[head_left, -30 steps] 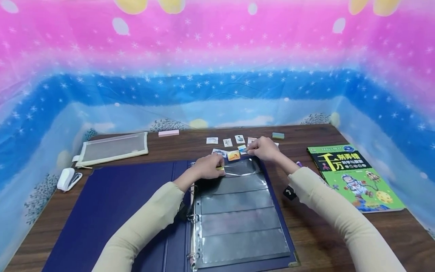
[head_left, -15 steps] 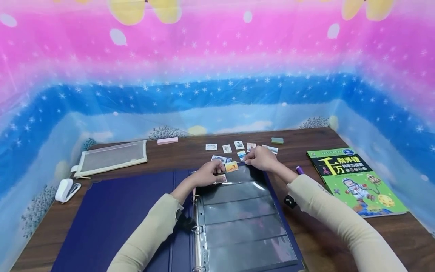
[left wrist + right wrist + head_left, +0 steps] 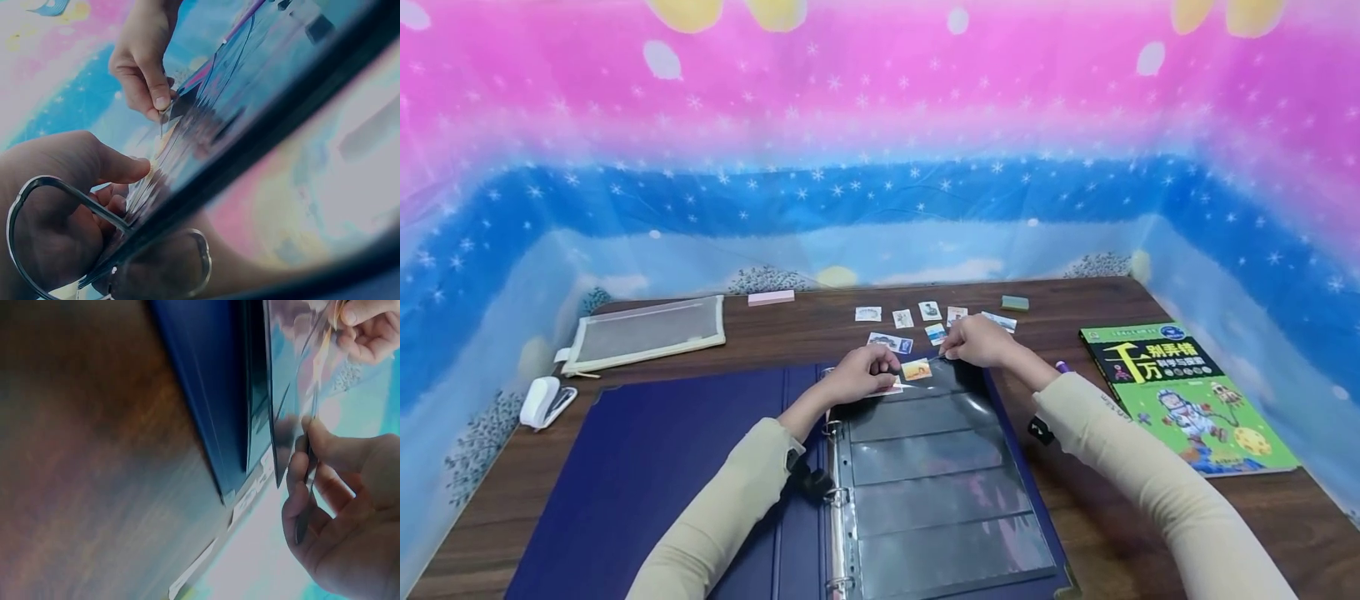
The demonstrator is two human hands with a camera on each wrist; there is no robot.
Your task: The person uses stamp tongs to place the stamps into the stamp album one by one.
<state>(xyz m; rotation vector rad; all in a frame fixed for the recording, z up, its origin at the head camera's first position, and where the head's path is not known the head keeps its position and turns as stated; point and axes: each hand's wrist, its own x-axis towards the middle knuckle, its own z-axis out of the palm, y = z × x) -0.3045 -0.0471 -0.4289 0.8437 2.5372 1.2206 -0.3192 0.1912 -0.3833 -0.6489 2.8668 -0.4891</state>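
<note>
1. The work in hand looks early. A dark navy ring binder [image 3: 662,475] lies spread at the table's [image 3: 805,329] near edge, its dark glossy plastic page [image 3: 940,461] divided into horizontal strips.
2. Two pieces sit at the page's top strip: a small yellow-orange printed paper stamp [image 3: 917,370] and, left of it, a small pale paper stamp [image 3: 892,387] partly under the fingertips. Whether either is fully inside the pocket, I cannot tell.
3. The left hand [image 3: 859,375] pinches the page's upper edge between thumb and fingers, right by the pale stamp.
4. The right hand [image 3: 976,340] grips a slim dark metal tool [image 3: 304,519], probably tweezers, its tip near the page's top edge. Whether it has hold of the yellow-orange stamp is unclear.
5. Left over: several loose small printed paper stamps [image 3: 929,311] lie scattered between the binder's top edge and the table's far edge. The four lower strips show no stamps, so most of the filling seems to remain.
6. Apart from this, a cream-edged mesh pouch [image 3: 647,333] lies by the table's far left corner, and a green illustrated paperback book [image 3: 1195,400] along its right edge; neither is being handled.
</note>
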